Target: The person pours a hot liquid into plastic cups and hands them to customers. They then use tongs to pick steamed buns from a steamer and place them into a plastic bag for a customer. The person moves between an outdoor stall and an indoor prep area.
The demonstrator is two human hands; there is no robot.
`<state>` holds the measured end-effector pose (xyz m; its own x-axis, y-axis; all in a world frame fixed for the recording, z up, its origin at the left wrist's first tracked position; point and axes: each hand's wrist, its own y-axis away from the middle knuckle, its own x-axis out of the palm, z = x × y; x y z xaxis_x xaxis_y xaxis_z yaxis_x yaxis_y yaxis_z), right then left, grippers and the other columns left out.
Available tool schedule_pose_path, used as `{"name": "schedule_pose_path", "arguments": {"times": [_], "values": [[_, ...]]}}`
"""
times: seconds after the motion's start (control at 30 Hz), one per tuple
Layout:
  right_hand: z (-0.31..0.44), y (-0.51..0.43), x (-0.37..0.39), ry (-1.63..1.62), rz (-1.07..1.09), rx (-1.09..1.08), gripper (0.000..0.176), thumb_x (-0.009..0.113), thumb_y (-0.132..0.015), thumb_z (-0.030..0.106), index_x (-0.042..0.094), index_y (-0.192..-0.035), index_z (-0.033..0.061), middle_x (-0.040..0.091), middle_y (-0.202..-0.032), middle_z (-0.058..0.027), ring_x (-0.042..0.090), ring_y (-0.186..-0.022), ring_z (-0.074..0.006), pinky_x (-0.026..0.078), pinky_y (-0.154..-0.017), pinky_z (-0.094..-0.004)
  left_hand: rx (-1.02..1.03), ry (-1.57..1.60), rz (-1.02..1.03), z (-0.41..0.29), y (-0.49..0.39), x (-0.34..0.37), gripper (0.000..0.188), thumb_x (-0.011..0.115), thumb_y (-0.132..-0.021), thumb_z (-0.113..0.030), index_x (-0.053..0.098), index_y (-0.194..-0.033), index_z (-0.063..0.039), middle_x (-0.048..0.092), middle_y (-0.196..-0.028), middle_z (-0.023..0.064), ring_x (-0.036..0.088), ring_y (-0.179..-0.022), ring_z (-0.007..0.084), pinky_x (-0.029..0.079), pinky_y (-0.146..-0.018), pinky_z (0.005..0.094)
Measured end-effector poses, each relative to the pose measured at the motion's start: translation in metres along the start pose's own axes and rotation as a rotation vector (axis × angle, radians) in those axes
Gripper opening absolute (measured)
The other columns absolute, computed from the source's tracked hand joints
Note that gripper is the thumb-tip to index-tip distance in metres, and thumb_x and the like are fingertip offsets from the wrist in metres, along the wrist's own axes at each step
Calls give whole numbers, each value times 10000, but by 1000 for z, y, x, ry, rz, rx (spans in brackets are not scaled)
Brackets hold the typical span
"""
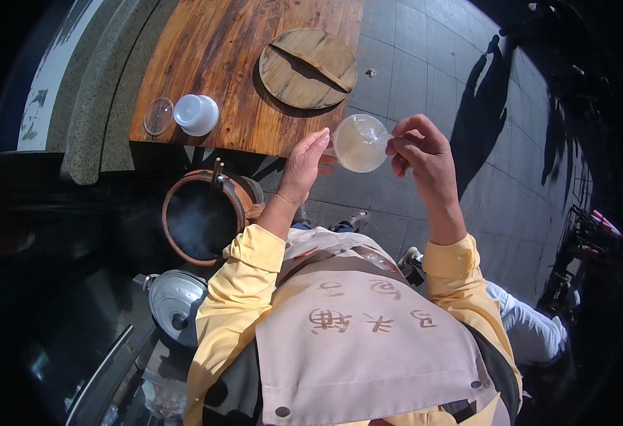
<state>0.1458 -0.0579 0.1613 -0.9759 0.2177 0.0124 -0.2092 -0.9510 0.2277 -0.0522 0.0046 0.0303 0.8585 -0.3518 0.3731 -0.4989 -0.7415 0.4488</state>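
Note:
A round translucent plastic tub is held over the paved floor, just off the near right corner of the wooden table. My left hand grips its left side, the thumb upright along the wall and fingertips underneath. On the opposite side, my right hand pinches the edge of a shiny clear plastic piece lying over part of the tub's top. Whether that piece is a lid or film, I cannot tell. Something pale shows inside the tub. Left on the tabletop are white plastic tubs, apparently stacked upside down, beside a clear round lid.
A round wooden lid with a bar handle rests on the wooden table. Below the table edge, a clay pot gives off steam, near a metal pot lid. Another person's light-clothed leg is close behind on the right.

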Motion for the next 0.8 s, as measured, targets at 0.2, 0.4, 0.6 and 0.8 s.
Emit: {"name": "schedule_pose_path", "arguments": {"times": [0.2,0.4,0.6,0.8], "values": [[14,77,-65,-27,-211,-56,90,545,-960,-7,597,-997,55,665,-790,-44,561,-580,-55,443,-500,-180,-62,-103,193,10,15,72,556,496,-1033,-430,468,-1446,-60,591,-1266,112,618,-1017,193,542,-830,328],[7,201,-130,106,-516,-119,177,480,-866,-68,567,-974,43,617,-751,-27,542,-581,-58,434,-509,-198,-213,-236,395,59,36,173,448,496,-1046,-344,526,-1395,-63,621,-1191,72,648,-965,161,570,-743,288],[-29,332,-170,138,-842,-30,99,546,-841,-2,585,-927,29,602,-721,-65,556,-644,-146,467,-606,-316,-396,-425,624,131,78,261,460,557,-1014,-345,539,-1370,-54,646,-1124,86,671,-884,158,579,-701,272],[-76,430,-179,102,-1029,57,134,472,-888,-24,576,-940,42,600,-759,-7,514,-568,-33,393,-502,-211,-374,-547,928,189,128,322,443,588,-1002,-306,553,-1358,-44,659,-1143,77,666,-855,139,549,-666,261]]}}
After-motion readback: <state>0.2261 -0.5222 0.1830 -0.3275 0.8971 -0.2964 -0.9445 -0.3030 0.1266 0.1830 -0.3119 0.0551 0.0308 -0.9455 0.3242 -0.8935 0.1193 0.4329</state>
